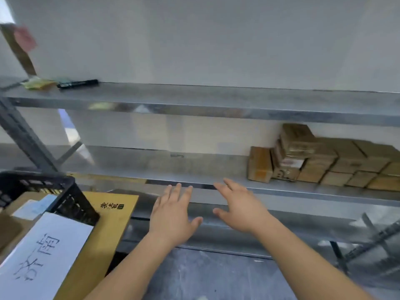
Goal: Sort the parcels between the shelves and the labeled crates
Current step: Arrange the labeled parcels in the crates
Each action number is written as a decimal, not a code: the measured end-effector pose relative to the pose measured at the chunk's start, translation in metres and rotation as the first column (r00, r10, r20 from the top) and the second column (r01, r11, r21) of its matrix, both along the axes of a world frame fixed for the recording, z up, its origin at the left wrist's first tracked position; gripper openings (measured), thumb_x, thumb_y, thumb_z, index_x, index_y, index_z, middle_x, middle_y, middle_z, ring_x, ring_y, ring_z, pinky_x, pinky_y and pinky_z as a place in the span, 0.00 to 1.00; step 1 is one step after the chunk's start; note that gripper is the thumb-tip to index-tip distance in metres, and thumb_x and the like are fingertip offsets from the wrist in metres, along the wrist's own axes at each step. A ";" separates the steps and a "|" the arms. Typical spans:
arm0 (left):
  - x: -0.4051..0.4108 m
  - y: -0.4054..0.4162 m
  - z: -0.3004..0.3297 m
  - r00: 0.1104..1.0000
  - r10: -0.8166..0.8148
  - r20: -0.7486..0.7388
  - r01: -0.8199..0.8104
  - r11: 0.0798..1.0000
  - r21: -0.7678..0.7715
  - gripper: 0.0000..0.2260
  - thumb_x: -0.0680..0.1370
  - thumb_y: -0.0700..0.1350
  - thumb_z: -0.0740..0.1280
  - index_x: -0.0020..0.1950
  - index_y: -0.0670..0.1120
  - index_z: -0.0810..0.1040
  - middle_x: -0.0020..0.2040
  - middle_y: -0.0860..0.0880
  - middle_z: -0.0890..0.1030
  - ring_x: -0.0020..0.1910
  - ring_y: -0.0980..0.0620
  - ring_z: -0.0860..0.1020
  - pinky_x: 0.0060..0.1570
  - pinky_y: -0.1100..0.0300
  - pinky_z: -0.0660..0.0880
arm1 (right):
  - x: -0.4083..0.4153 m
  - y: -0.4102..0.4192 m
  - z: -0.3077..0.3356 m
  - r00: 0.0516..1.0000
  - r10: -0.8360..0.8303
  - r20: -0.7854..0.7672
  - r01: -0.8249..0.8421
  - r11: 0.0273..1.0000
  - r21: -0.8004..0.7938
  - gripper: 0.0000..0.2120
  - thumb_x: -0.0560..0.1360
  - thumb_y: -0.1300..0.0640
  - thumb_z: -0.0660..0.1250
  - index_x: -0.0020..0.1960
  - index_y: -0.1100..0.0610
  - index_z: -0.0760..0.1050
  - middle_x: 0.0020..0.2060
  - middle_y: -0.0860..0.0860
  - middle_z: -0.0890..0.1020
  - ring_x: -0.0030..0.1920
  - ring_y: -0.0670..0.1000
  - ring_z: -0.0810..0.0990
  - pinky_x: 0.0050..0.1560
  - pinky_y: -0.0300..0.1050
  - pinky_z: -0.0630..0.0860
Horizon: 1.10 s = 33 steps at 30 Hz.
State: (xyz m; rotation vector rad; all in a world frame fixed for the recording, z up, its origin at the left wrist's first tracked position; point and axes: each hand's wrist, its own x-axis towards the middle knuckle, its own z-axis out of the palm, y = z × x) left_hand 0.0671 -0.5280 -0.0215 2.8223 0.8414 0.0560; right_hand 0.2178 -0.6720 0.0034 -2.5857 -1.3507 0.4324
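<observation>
Several brown cardboard parcels [320, 161] are stacked at the right end of the middle metal shelf [164, 167]. My left hand [173, 215] and my right hand [240, 208] hover side by side in front of that shelf's front edge, fingers spread, holding nothing. Both hands are left of the parcels and apart from them. At the lower left stands a black plastic crate [71, 202] with a white handwritten paper label [41, 254] on its front; a parcel with a light label [32, 206] lies inside it.
A yellow-brown cardboard box [108, 230] stands beside the crate. The upper shelf [216, 98] carries a black marker [78, 83] and yellow-green bits at its left end. A white wall is behind. Grey shelf struts run at left and lower right. Grey floor lies below.
</observation>
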 end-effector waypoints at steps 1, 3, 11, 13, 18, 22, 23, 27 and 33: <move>0.017 -0.001 -0.003 1.000 -0.025 -0.005 0.025 1.000 -0.016 0.41 0.76 0.69 0.61 0.82 0.57 0.46 0.83 0.49 0.48 0.82 0.47 0.45 0.79 0.48 0.50 | 0.013 -0.004 -0.002 1.000 -0.026 -0.003 0.026 1.000 -0.003 0.37 0.80 0.38 0.65 0.82 0.43 0.52 0.83 0.50 0.52 0.81 0.56 0.57 0.78 0.55 0.60; 0.052 -0.003 -0.008 0.997 -0.076 -0.010 0.076 0.996 -0.043 0.41 0.76 0.69 0.61 0.82 0.57 0.47 0.83 0.49 0.49 0.82 0.47 0.45 0.79 0.47 0.52 | 0.040 -0.011 -0.008 0.997 -0.073 -0.003 0.073 0.997 -0.009 0.37 0.79 0.38 0.65 0.82 0.43 0.53 0.83 0.50 0.52 0.81 0.56 0.56 0.79 0.55 0.59; 0.197 -0.001 -0.022 0.959 -0.275 -0.066 0.267 0.957 -0.118 0.40 0.77 0.68 0.62 0.82 0.58 0.46 0.83 0.48 0.52 0.81 0.46 0.50 0.76 0.47 0.57 | 0.150 -0.031 -0.022 0.959 -0.281 -0.036 0.280 0.959 -0.031 0.36 0.80 0.38 0.64 0.82 0.43 0.52 0.83 0.49 0.51 0.81 0.55 0.55 0.78 0.55 0.61; 0.228 0.001 -0.026 0.944 -0.319 -0.082 0.307 0.943 -0.126 0.39 0.77 0.67 0.63 0.82 0.58 0.47 0.83 0.48 0.53 0.81 0.46 0.52 0.75 0.46 0.59 | 0.173 -0.032 -0.029 0.947 -0.317 -0.056 0.316 0.948 -0.026 0.36 0.80 0.39 0.64 0.82 0.43 0.53 0.83 0.49 0.51 0.81 0.55 0.55 0.78 0.56 0.61; 0.290 0.004 -0.040 0.923 -0.367 -0.117 0.354 0.928 -0.117 0.38 0.77 0.66 0.63 0.81 0.57 0.51 0.80 0.46 0.59 0.78 0.44 0.58 0.73 0.48 0.62 | 0.219 -0.036 -0.056 0.925 -0.362 -0.117 0.360 0.932 -0.039 0.37 0.79 0.39 0.66 0.83 0.44 0.53 0.83 0.50 0.52 0.81 0.55 0.56 0.78 0.53 0.61; 0.328 0.002 -0.057 0.919 -0.363 -0.155 0.346 0.930 -0.128 0.37 0.76 0.65 0.64 0.80 0.57 0.52 0.80 0.46 0.59 0.78 0.43 0.58 0.72 0.47 0.65 | 0.255 -0.032 -0.081 0.921 -0.351 -0.166 0.345 0.936 -0.065 0.37 0.80 0.40 0.66 0.83 0.46 0.53 0.83 0.52 0.53 0.81 0.57 0.57 0.78 0.51 0.62; 0.337 0.001 -0.063 0.918 -0.361 -0.165 0.342 0.930 -0.131 0.37 0.76 0.65 0.64 0.80 0.58 0.52 0.80 0.46 0.59 0.77 0.42 0.58 0.71 0.46 0.66 | 0.264 -0.030 -0.089 0.922 -0.346 -0.173 0.339 0.938 -0.070 0.38 0.80 0.40 0.66 0.83 0.46 0.53 0.83 0.53 0.54 0.81 0.58 0.58 0.78 0.51 0.62; 0.370 -0.002 -0.086 0.914 -0.348 -0.210 0.303 0.927 -0.222 0.37 0.77 0.59 0.65 0.81 0.61 0.48 0.80 0.44 0.57 0.77 0.40 0.59 0.71 0.47 0.67 | 0.290 -0.024 -0.121 0.930 -0.295 -0.218 0.283 0.955 -0.083 0.39 0.78 0.40 0.66 0.83 0.46 0.53 0.82 0.53 0.55 0.78 0.59 0.63 0.75 0.51 0.67; 0.396 -0.018 -0.112 0.915 -0.333 -0.227 0.258 0.917 -0.304 0.37 0.76 0.52 0.67 0.81 0.59 0.52 0.81 0.46 0.54 0.73 0.39 0.64 0.65 0.49 0.71 | 0.307 -0.024 -0.150 0.950 -0.239 -0.200 0.230 0.971 -0.067 0.37 0.77 0.44 0.66 0.82 0.46 0.54 0.81 0.51 0.53 0.75 0.60 0.65 0.72 0.51 0.69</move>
